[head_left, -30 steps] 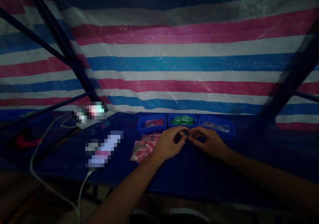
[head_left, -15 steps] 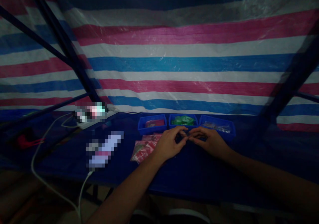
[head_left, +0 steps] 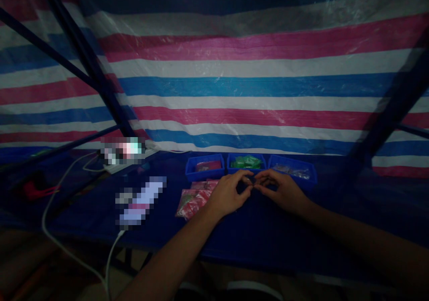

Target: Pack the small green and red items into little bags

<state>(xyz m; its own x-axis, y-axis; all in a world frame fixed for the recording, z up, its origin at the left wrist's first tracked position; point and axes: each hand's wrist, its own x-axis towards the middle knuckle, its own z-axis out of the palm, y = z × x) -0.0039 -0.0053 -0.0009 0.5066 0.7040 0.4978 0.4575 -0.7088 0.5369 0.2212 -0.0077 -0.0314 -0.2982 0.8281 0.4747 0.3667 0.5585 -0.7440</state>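
left hand (head_left: pixel 228 197) and right hand (head_left: pixel 283 191) meet fingertip to fingertip just before the green-filled tray (head_left: pixel 246 168) — both pinching one small dark piece (head_left: pixel 254 183). red packets (head_left: pixel 192 201) left of the tray, blue table (head_left: pixel 268 234) under it, striped tarp (head_left: pixel 234 82) behind.

Both forearms reach forward from the lower edge and converge, wrists low. The left hand (head_left: pixel 228 197) and the right hand (head_left: pixel 284 192) meet fingertip to fingertip, palms down, fingers curled. Each thumb and forefinger is pinched together where the hands touch.
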